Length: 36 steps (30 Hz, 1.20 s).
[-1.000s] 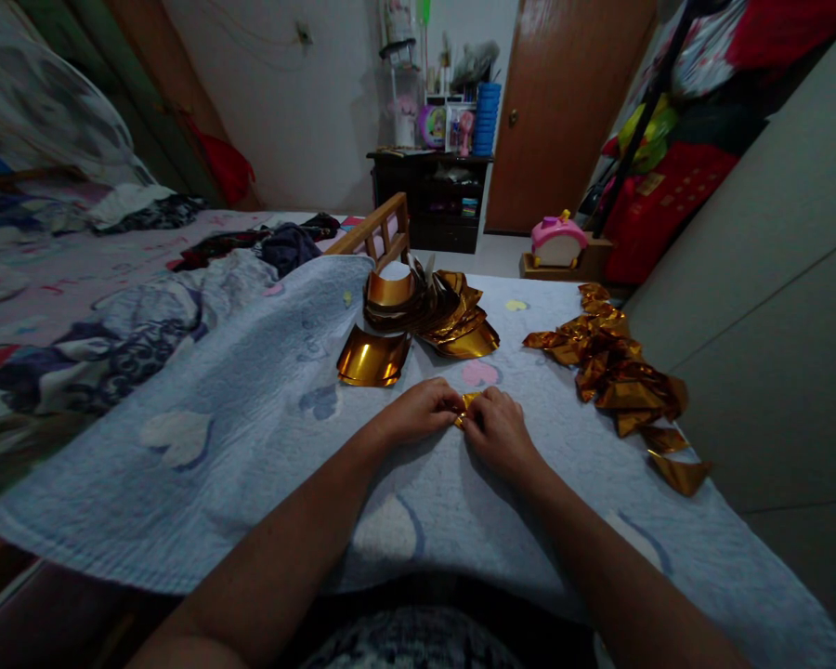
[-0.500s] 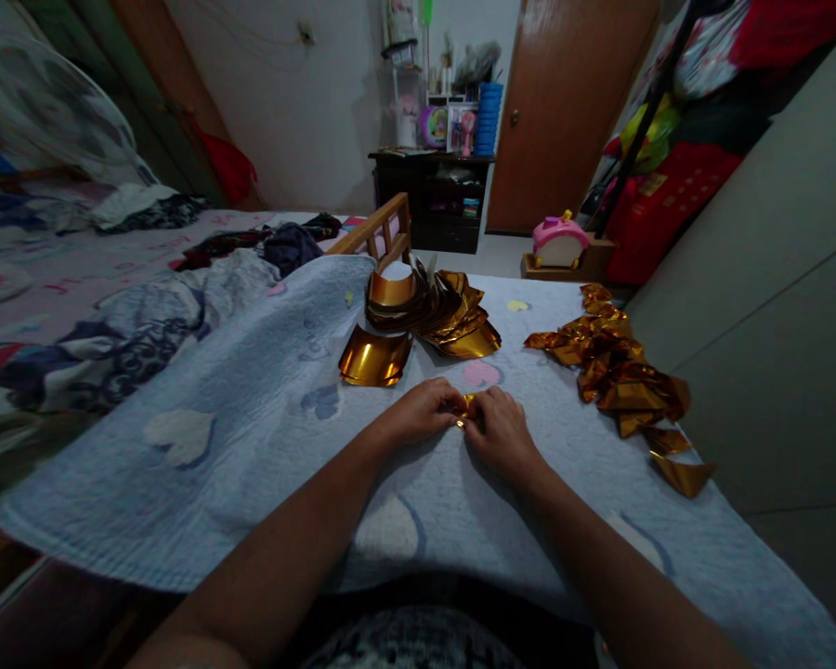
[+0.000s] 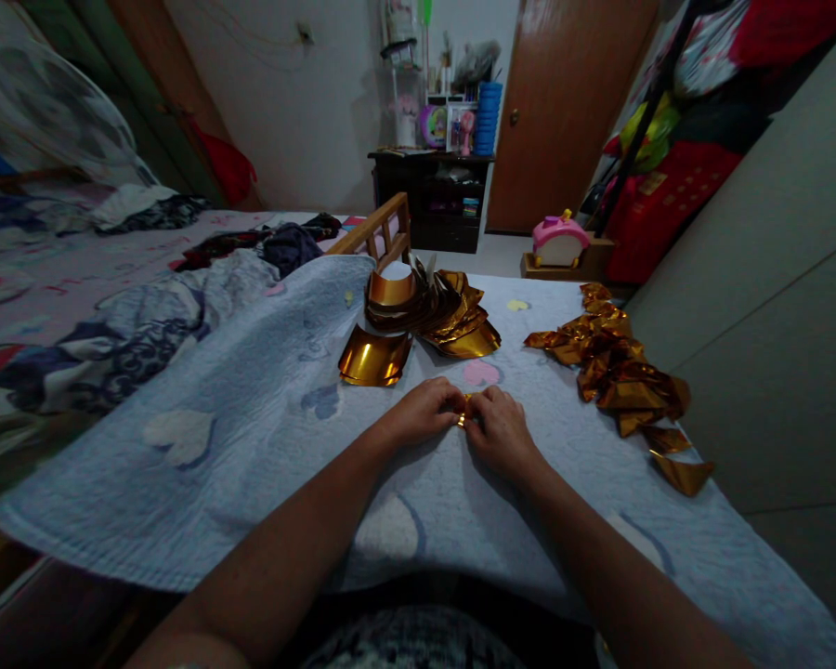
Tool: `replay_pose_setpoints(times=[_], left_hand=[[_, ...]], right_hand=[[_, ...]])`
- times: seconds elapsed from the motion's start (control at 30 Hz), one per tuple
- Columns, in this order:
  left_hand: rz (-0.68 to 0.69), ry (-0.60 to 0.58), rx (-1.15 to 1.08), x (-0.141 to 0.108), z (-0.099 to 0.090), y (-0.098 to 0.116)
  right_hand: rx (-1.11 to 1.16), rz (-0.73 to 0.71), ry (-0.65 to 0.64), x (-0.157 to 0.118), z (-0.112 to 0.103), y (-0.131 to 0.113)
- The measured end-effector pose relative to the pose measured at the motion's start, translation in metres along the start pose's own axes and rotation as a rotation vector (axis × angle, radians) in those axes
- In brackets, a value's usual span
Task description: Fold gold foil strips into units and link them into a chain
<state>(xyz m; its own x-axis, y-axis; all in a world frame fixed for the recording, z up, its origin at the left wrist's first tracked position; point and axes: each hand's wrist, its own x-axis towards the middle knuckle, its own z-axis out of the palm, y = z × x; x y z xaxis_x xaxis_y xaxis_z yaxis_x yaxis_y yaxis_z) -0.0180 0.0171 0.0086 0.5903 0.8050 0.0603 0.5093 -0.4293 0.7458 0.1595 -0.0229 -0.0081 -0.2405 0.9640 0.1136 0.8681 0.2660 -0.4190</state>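
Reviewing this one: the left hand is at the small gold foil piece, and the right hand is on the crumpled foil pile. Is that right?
Not quite: the right hand isn't on the crumpled foil pile. The head view shows it at the small gold foil piece too, opposite the left hand.

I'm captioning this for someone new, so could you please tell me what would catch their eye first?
Probably the gold sheets, piled toward the far edge of the blue cloth, and the crumpled foil along its right side. Then the left hand and right hand, close together at mid-cloth, pinching a gold piece.
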Motion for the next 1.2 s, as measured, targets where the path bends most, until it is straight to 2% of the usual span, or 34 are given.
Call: replay_pose_setpoints(times=[0.43,1.2], left_hand=[[0.050,-0.012,0.001,0.001,0.001,-0.007],[0.011,-0.037,-0.021,0.002,0.000,-0.006]], right_hand=[[-0.122,0.038,-0.030,0.001,-0.004,-0.009],[0.034,-0.056,-0.155,-0.003,-0.015,0.003]])
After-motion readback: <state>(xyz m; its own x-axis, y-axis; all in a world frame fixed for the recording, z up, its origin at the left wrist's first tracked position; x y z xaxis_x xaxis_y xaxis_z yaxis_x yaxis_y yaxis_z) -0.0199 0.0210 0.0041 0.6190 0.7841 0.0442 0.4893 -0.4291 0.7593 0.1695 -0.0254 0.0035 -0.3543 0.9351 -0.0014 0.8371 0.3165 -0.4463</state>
